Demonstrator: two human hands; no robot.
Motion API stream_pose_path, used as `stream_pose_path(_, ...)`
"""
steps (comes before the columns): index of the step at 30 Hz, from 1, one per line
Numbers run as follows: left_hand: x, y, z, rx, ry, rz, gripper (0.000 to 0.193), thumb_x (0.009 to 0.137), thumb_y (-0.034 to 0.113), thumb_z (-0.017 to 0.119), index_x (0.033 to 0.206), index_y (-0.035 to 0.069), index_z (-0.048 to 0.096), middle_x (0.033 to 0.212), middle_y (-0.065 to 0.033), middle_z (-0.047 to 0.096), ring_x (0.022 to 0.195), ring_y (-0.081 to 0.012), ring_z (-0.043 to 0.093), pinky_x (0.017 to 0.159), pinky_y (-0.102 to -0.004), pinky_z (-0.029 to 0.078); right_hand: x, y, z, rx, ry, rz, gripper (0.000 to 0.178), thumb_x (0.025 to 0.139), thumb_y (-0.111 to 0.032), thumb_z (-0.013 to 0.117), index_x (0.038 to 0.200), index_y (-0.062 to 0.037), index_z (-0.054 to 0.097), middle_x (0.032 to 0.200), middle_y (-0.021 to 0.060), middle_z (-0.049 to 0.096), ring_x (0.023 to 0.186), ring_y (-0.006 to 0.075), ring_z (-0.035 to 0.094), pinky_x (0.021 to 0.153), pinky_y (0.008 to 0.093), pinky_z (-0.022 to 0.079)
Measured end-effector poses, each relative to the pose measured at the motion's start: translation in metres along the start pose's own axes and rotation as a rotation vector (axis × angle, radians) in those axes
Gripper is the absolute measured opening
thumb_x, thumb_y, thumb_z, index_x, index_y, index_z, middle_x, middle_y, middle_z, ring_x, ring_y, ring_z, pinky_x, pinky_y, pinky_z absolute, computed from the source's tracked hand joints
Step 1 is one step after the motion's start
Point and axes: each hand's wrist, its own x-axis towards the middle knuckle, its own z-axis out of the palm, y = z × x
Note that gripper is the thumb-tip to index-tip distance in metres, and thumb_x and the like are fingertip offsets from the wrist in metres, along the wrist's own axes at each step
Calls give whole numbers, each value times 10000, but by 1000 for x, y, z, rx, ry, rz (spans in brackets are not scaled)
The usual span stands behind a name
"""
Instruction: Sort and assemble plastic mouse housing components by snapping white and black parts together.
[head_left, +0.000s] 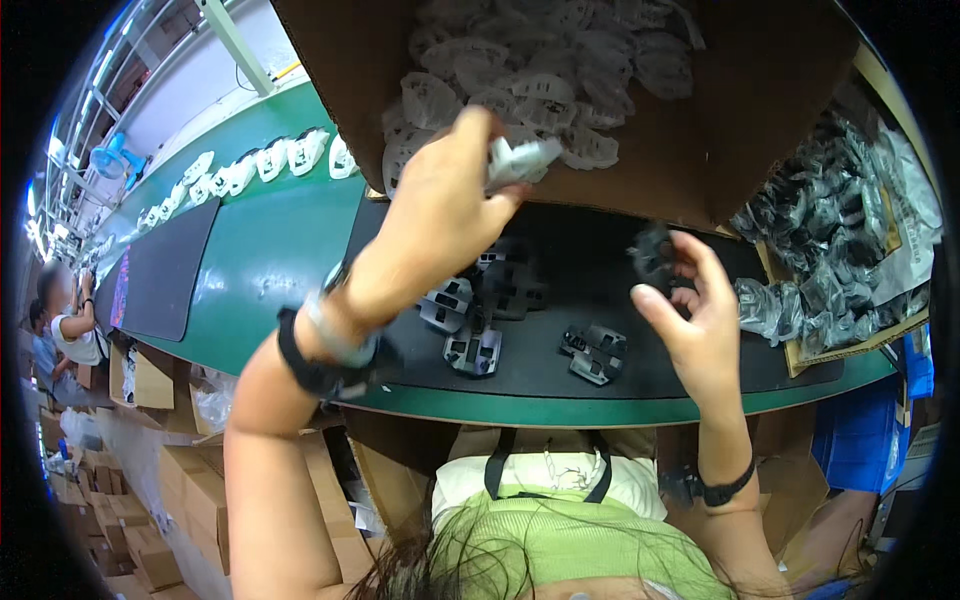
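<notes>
While a piece in crinkled, translucent white wrapping (524,162) is pinched between thumb and fingers of the left hand (440,205) at the mouth of a brown cardboard box (755,95), a jagged dark part (653,256), blurred, is held over the black mat (660,378) by the half-curled fingers of the right hand (700,315). Angular, hard-looking grey-and-black parts (474,350) are clustered on the smooth mat, and similarly wrapped, rounded pieces (545,92) are heaped inside the box.

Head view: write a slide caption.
Left hand holds a white-wrapped piece at a cardboard box; right hand holds a dark part.
</notes>
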Motion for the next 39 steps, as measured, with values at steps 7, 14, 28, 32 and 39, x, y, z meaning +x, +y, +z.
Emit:
stream_pose_path(7,-47,38,30,-1129,148,188,674,942,520,362,1329,-22,255,1213,-137,470,1101,-180,449,971,-315,341,1,-58,44,131,33,-345,678,757,-66,740,1327,39,387,1162,87,445,996,130,514,795,221,479)
stream_pose_path(14,-56,30,52,-1015,135,139,829,858,672,356,1357,19,254,1189,-160,403,1087,-218,429,958,-353,340,-3,-50,51,-85,138,-454,727,668,-71,788,1300,20,439,1103,54,465,916,106,493,713,221,478)
stream_pose_path(28,-52,31,52,-1275,156,72,284,935,180,513,1175,40,453,982,-13,524,831,-65,472,749,-213,405,3,-23,41,385,-37,-283,415,841,-85,656,1214,30,515,1230,102,434,1024,143,519,825,239,454)
stream_pose_path(32,-56,24,56,-1121,194,126,400,882,222,581,1207,40,435,1018,-65,480,900,-136,450,828,-273,383,1,-36,39,378,20,-296,372,832,-163,684,1119,23,537,905,59,610,771,102,589,686,222,513)
stream_pose_path(39,-60,25,54,-997,-70,47,886,764,517,679,1356,66,198,1147,-108,498,1026,-174,518,888,-324,432,-5,-35,33,666,-118,-125,218,846,-60,643,1024,52,585,888,106,637,760,135,622,670,267,561)
